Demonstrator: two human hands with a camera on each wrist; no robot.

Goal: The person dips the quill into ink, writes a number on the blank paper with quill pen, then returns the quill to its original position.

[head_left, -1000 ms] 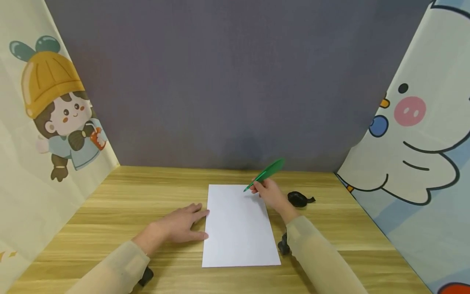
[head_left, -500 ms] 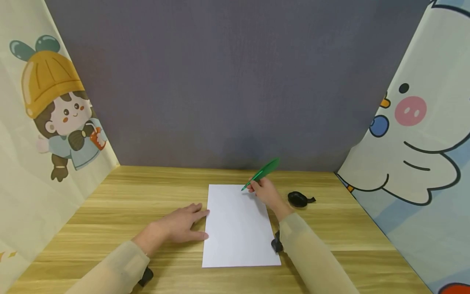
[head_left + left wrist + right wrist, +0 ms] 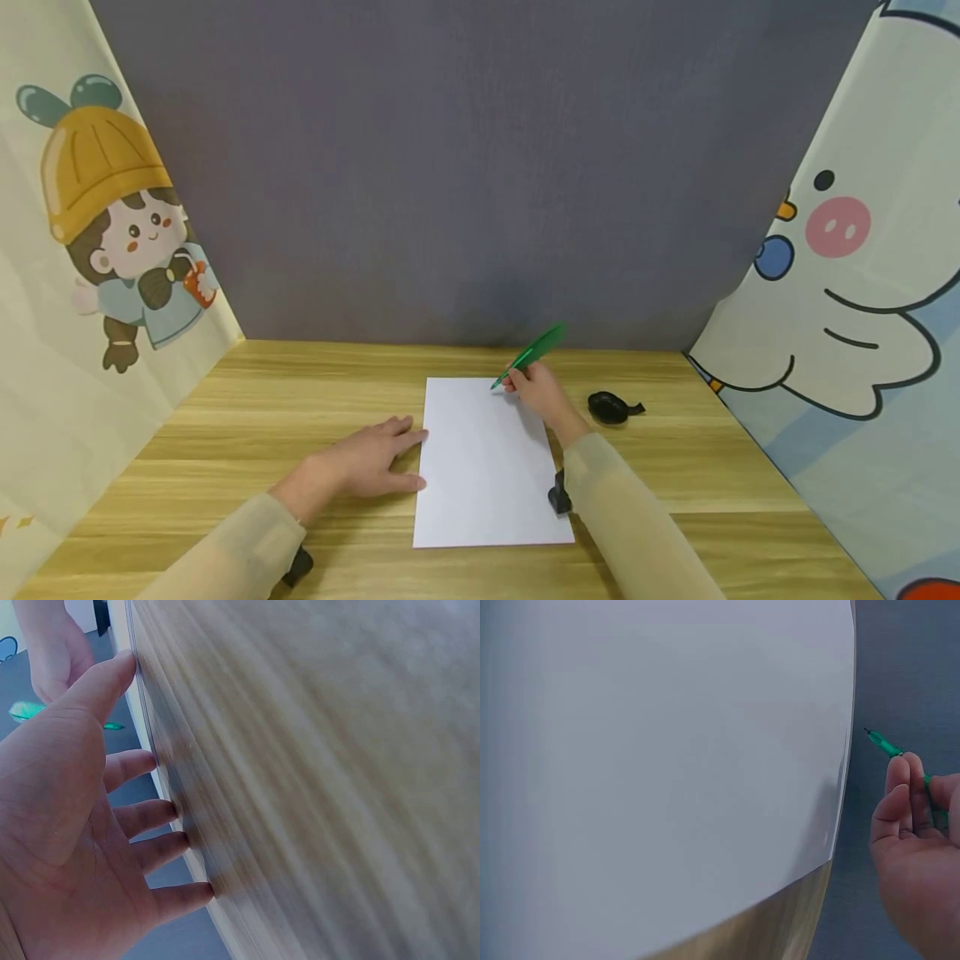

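Observation:
A white sheet of paper [image 3: 487, 467] lies on the wooden table in the head view, with no marks visible on it. My left hand [image 3: 367, 458] rests at its left edge, fingers spread, thumb and index fingertip touching the margin. In the left wrist view the left hand [image 3: 82, 817] shows its fingers fairly straight, tips on the surface. My right hand [image 3: 543, 393] pinches a green feather-shaped pen [image 3: 536, 350] above the paper's upper right part. The right wrist view shows the pen [image 3: 885, 744] with its dark tip exposed, held off the paper [image 3: 675, 765]; the right hand [image 3: 915, 847] has curled fingers.
A small black oval object with a short tail [image 3: 609, 407] lies on the table [image 3: 322, 392] right of the paper. A dark grey panel [image 3: 465, 167] rises behind the table. Printed cartoon panels [image 3: 847, 292] flank both sides. Black wrist cameras show under both sleeves.
My right hand has moved slightly left with the pen, its tip shifting a little left over the paper's top. The left hand and the paper stay in place.

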